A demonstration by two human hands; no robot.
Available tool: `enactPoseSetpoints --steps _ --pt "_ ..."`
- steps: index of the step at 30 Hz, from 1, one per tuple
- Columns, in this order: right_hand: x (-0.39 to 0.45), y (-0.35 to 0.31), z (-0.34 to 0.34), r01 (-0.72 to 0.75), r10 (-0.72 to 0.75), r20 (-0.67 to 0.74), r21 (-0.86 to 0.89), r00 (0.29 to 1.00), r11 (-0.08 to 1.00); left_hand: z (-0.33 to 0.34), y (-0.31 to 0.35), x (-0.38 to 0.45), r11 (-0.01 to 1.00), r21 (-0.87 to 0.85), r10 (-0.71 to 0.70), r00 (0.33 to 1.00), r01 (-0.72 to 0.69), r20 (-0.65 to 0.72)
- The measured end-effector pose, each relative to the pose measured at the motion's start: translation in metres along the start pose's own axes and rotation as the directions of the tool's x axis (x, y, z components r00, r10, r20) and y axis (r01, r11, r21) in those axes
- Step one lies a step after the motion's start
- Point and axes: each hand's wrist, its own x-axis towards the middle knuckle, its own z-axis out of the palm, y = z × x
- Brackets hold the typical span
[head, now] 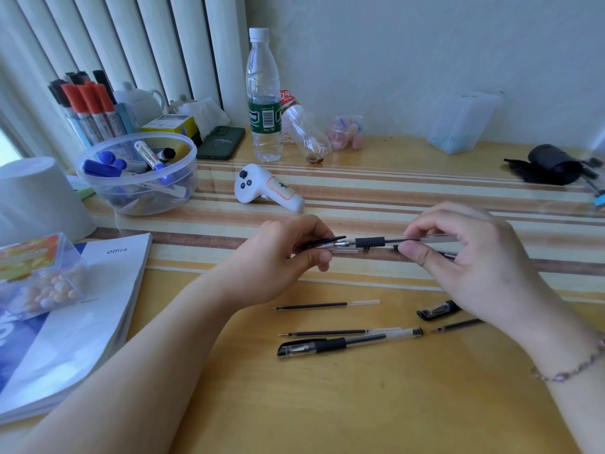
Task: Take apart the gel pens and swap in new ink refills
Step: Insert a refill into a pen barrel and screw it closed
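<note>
Pen [386,241] is up off the table [327,404], held between both hands, long axis running 9-to-3 o'clock. Tip end points toward 9, at the left hand [281,257]; clear barrel runs off to 3, into the right hand [465,257].

Right hand: thumb and index pinching the barrel just past the black grip, other fingers curled loosely around it. Left hand: fingers pressed together on a small bundle – black cap and something clear – touching the pen's tip end. Can't tell exactly what's in there, the fingers hide most of it.

Judgement: the next move is along that 9-to-3 axis, either pulling the tip section off or sliding a refill. The left hand is the nearer one to the working end; the right just anchors. Keep both hands collinear or the refill binds.

Spare parts at 6 o'clock of the hands – a bare refill [324,305], a second refill [337,332] touching or just beside a capped pen [347,343], a loose cap [437,311] near the right wrist.
</note>
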Motion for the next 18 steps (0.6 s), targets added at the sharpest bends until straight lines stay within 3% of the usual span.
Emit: enactPoseSetpoints --steps 7,18 --pt "-0.002 -0.003 0.004 0.039 -0.039 0.047 -0.004 0.998 0.999 0.004 0.008 -0.002 0.997 -0.007 0.078 0.997 -0.078 0.001" --pt "-0.003 -0.011 0.012 0.009 -0.015 0.058 0.109 0.998 0.994 0.007 0.004 -0.002 0.998 0.031 0.048 0.999 -0.048 0.001"
